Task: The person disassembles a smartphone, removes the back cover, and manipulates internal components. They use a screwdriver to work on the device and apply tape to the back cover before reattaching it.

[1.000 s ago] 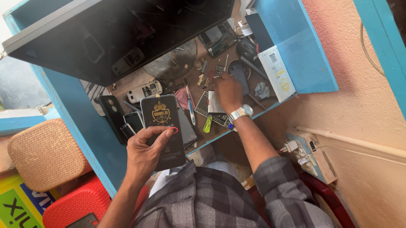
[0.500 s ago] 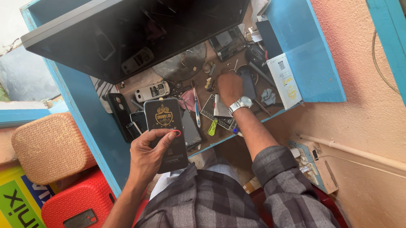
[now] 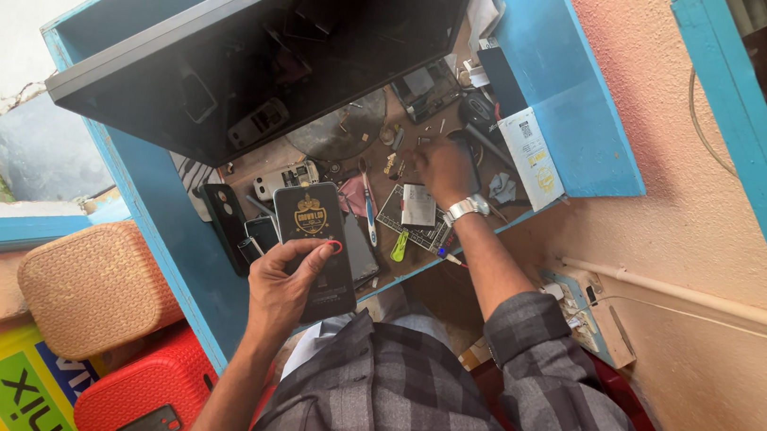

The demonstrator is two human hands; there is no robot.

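Left hand [image 3: 286, 281] grips one black phone [image 3: 314, 246], fingers wrapped round its edges; beyond the phone, right hand [image 3: 441, 169] curls over bench clutter, grasp unclear; one wristwatch [image 3: 465, 209].

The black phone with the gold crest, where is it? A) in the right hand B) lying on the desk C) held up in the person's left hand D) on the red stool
C: the left hand holds the black phone up, while the right hand reaches among parts on the cluttered desk.
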